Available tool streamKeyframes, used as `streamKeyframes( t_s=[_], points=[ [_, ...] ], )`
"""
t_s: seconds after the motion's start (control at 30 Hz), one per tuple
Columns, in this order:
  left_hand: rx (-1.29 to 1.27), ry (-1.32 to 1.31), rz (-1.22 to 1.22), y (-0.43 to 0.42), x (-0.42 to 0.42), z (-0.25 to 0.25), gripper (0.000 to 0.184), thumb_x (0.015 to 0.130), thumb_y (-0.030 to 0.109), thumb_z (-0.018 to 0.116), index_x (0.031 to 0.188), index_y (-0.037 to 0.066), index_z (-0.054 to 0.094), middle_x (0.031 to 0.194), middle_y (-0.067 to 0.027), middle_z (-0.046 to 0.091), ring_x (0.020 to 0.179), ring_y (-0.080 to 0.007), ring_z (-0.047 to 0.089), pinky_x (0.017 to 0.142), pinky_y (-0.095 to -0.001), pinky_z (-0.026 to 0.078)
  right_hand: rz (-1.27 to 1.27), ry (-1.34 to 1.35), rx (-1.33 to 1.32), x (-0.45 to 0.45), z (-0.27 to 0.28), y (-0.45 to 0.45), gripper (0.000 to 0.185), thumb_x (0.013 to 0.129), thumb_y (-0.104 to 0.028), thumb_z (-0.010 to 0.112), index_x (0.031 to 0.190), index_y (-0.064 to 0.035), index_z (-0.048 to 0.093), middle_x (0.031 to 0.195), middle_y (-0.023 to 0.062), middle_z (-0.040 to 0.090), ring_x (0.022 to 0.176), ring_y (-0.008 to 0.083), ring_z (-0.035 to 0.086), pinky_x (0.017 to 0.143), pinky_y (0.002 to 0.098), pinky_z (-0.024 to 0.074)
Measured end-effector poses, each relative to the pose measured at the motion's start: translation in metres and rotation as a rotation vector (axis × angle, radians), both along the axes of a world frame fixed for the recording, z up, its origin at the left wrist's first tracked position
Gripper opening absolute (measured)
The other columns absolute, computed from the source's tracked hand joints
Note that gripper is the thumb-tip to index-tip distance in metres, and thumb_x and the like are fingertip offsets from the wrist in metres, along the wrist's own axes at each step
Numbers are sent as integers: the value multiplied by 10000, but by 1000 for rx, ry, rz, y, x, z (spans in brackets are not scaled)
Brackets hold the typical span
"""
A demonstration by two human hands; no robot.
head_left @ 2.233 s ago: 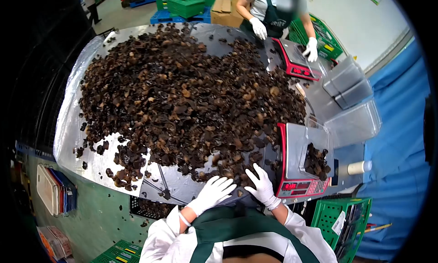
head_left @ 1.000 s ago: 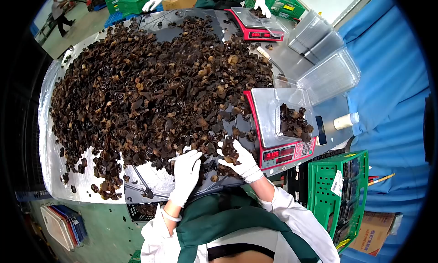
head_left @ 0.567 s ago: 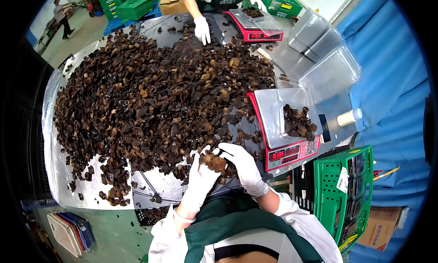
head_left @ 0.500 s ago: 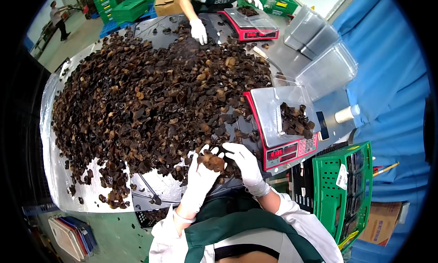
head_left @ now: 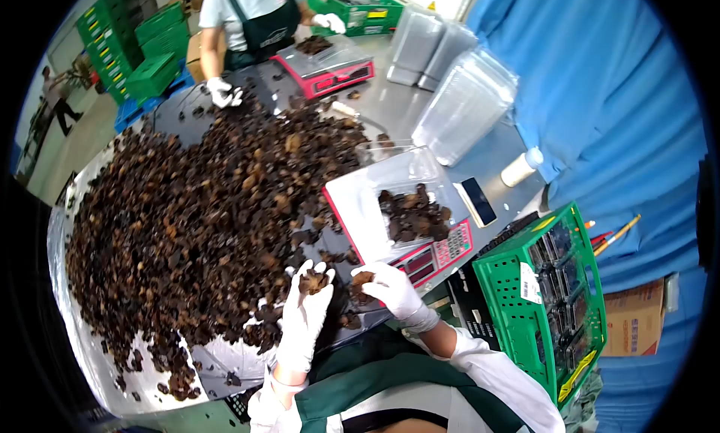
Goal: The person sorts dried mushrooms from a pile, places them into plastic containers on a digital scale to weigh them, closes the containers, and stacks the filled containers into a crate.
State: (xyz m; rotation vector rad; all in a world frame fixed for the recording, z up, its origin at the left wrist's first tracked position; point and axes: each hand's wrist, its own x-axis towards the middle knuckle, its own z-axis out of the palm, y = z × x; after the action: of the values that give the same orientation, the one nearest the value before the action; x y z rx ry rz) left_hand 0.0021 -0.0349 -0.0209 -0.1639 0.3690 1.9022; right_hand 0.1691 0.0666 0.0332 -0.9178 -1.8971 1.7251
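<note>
A broad heap of dark brown fungus pieces point(head_left: 217, 215) covers the table. My left hand point(head_left: 306, 305), white-gloved, is palm up at the heap's near edge, fingers curled round a brown fungus piece point(head_left: 313, 282). Just to its right, my right hand point(head_left: 391, 290) pinches another fungus piece point(head_left: 361, 284). Beyond my right hand, a red scale point(head_left: 345, 215) carries a clear plastic box with fungus pieces point(head_left: 416, 214) in it. Part of the scale's display is hidden behind my right hand.
Across the table a co-worker point(head_left: 255, 20) reaches into the heap beside a second red scale point(head_left: 322, 69). Clear boxes point(head_left: 469, 103), a phone point(head_left: 478, 202) and a white bottle point(head_left: 521, 167) are at the right. A green crate point(head_left: 510, 283) of packed boxes stands at the near right.
The view has turned toward the right. My hands came off the table edge, gathered fungus pieces and have moved apart, each now with a piece. The co-worker's hand has gone from the scale to the heap.
</note>
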Motion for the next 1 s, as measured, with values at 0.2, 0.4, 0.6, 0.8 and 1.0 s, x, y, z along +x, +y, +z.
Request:
streamKeyframes(
  t_s=[0.2, 0.4, 0.6, 0.8, 1.0],
  points=[
    [-114, 295, -69, 49, 20, 20, 316, 980, 260, 542, 1205, 40, 569, 1150, -92, 624, 1080, -219, 606, 895, -336, 536, -373, -55, 451, 65, 43, 90, 314, 798, -83, 702, 1103, -25, 663, 840, 38, 623, 630, 99, 539, 610, 240, 454],
    [-196, 741, 66, 98, 61, 52, 300, 960, 256, 579, 1194, 71, 551, 1130, -53, 565, 1048, -169, 569, 931, -334, 479, -211, -135, 710, 81, 17, 162, 323, 816, -143, 718, 1129, -78, 671, 868, 72, 641, 673, 165, 563, 637, 277, 476],
    [-328, 1142, 215, 134, 89, 50, 280, 907, 14, 576, 1180, 32, 516, 1144, -88, 554, 994, -148, 537, 887, -281, 450, -250, 86, 424, 105, -3, 190, 337, 830, -158, 711, 1152, -70, 661, 930, 92, 662, 765, 184, 615, 716, 280, 499],
    [-480, 2192, 133, 165, 88, 39, 191, 793, 95, 717, 966, 49, 650, 1321, -160, 535, 1238, -345, 468, 1079, -427, 325, 108, -235, 808, 111, 14, 197, 846, 672, -363, 818, 1393, -108, 455, 1386, 160, 468, 1283, 352, 425, 1070, 441, 352],
    [-488, 2091, 92, 154, 91, 24, 294, 805, 100, 705, 1092, 65, 650, 1332, -150, 530, 1291, -342, 441, 1081, -433, 337, 124, -595, 983, 91, -5, 184, 993, 649, -409, 809, 1473, -148, 319, 1461, 167, 372, 1339, 414, 344, 1085, 484, 329]
  ],
)
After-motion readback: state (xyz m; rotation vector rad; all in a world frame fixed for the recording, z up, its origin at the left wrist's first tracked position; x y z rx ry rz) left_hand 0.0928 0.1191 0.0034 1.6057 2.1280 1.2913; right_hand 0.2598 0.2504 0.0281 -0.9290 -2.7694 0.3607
